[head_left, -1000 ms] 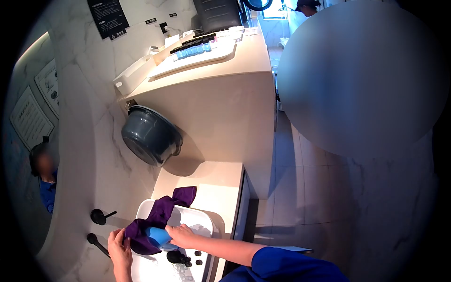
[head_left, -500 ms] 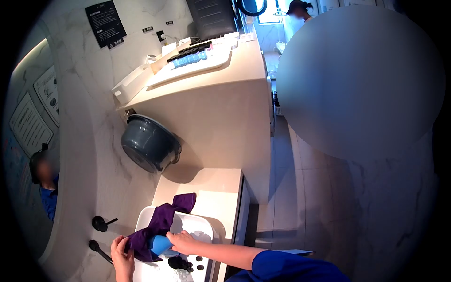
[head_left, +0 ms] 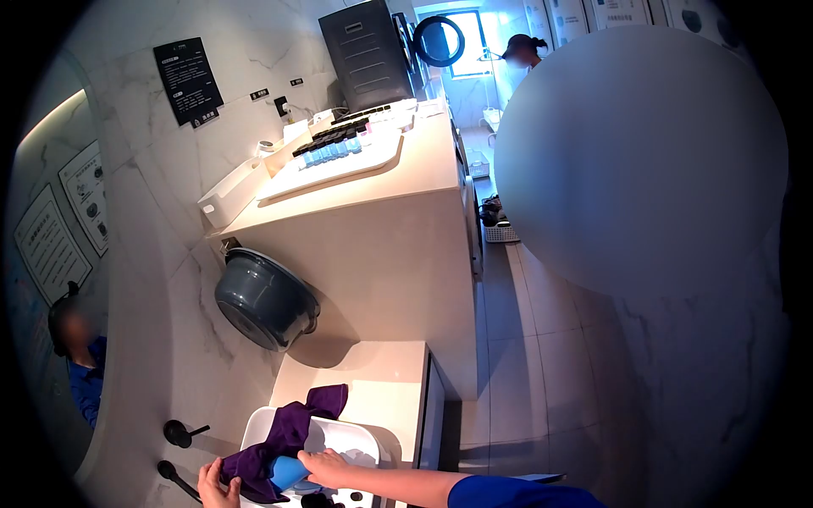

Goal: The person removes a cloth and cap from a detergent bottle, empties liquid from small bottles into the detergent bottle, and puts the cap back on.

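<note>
At the lower edge of the head view, my left hand is closed on one end of a dark purple cloth. My right hand grips a smooth blue rounded object, whose kind I cannot make out. The cloth covers part of that object and drapes over a white basin to the counter behind. Small black pieces lie below my right hand, partly cut off by the frame.
A black tap handle and black spout come from the wall at left. A grey tub hangs above the counter. Higher up, a white tray carries several small bottles. Another person stands at the back.
The view has tilted up, so the basin and hands sit lower in the frame. Both hands keep their hold on the cloth and the blue object.
</note>
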`<action>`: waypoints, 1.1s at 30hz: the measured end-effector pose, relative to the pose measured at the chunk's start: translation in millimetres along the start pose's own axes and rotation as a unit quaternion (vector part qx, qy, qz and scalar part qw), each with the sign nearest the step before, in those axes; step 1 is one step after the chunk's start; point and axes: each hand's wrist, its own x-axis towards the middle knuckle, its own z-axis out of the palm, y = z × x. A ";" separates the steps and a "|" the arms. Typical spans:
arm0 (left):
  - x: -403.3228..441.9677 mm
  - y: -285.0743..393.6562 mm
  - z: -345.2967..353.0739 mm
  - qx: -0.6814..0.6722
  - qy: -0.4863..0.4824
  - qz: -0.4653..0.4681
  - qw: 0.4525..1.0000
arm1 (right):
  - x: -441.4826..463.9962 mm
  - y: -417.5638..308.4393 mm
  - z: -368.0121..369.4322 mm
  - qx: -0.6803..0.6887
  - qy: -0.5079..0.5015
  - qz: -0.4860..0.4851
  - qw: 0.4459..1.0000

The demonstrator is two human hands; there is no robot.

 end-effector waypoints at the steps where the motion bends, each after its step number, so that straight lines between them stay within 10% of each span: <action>1: 0.7 4.4 -2.5 0.007 -0.005 -0.015 1.000 | 0.6 0.3 1.5 0.001 0.002 0.003 1.000; 33: 8.9 25.7 -2.8 0.092 -0.015 -0.095 0.991 | 0.1 -0.3 0.0 -0.001 -0.016 0.016 1.000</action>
